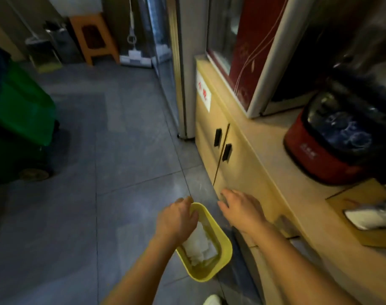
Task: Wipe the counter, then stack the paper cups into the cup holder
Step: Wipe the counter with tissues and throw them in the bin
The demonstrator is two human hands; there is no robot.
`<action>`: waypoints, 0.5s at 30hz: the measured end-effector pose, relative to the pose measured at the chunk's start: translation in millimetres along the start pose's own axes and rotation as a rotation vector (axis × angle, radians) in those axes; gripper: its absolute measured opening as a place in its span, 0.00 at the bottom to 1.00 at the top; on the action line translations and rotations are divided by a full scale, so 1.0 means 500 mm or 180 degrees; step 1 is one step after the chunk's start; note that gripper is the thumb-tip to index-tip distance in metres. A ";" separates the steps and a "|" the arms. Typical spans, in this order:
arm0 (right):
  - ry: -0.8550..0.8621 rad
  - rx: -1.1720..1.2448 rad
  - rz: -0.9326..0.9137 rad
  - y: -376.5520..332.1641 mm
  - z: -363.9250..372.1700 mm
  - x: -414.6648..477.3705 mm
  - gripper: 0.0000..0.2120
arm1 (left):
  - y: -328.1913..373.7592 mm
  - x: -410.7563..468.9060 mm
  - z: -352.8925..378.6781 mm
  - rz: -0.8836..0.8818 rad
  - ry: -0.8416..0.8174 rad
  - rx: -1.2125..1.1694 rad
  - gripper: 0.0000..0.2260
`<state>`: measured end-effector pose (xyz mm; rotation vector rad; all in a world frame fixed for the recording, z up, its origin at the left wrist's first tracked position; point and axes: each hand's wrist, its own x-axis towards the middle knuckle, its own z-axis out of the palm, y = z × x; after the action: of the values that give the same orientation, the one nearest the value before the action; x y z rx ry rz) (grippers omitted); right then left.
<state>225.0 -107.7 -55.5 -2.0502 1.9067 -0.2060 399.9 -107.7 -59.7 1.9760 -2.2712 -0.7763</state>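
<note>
- A white label (203, 94) with red characters is stuck on the end of the beige cabinet (238, 170); the characters are too blurred to be read.
- Pale writing is printed on the red insulated bag (313, 159), but it cannot be made out.
- A yellow plastic tub (220, 258) is held low over the grey tiled floor (99, 172), just beside the cabinet front; crumpled white paper or cloth (199, 245) lies inside it.
- The tub's far rim is gripped by the left hand (176, 219), its fingers (188, 202) curled over the edge.
- The right hand (242, 211) is held flat and spread in front of the cabinet, its fingers released and grasping nothing.
- The table (297, 208) is seen to the right, carrying the red bag, which is lined with dark plastic, and a cardboard piece (368, 227) with a white packet (368, 219) lying on it.
- A red-and-white appliance (249, 58) stands at the table's far end.
- A green wheeled bin (20, 119) stands at the left, well apart from the hands.
- An orange stool (95, 34) and a flat mop (134, 56) are set against the far wall.
</note>
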 end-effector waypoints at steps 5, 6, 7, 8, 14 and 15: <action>0.0797 0.0107 -0.0014 -0.034 -0.241 -0.010 0.11 | 0.130 -0.006 -0.194 0.0583 0.0600 -0.0040 0.15; 0.0972 0.0110 -0.0010 -0.037 -0.284 -0.019 0.11 | 0.161 -0.011 -0.225 0.0779 0.0737 -0.0003 0.15; 0.1143 0.0099 -0.0016 -0.038 -0.325 -0.030 0.11 | 0.192 -0.017 -0.254 0.0981 0.0874 0.0030 0.14; 0.1309 0.0085 -0.0038 -0.037 -0.364 -0.044 0.11 | 0.225 -0.025 -0.279 0.1176 0.1014 0.0042 0.14; 0.1954 0.0015 0.0088 0.011 -0.541 -0.160 0.13 | 0.425 -0.076 -0.368 0.2062 0.1366 -0.0177 0.13; 0.1984 0.0049 0.0162 0.026 -0.563 -0.184 0.13 | 0.458 -0.085 -0.372 0.2174 0.1374 -0.0243 0.13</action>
<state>112.4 -57.4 213.9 -2.0794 2.2750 -0.9367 260.8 -116.2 203.6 1.0568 -2.3375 -0.3164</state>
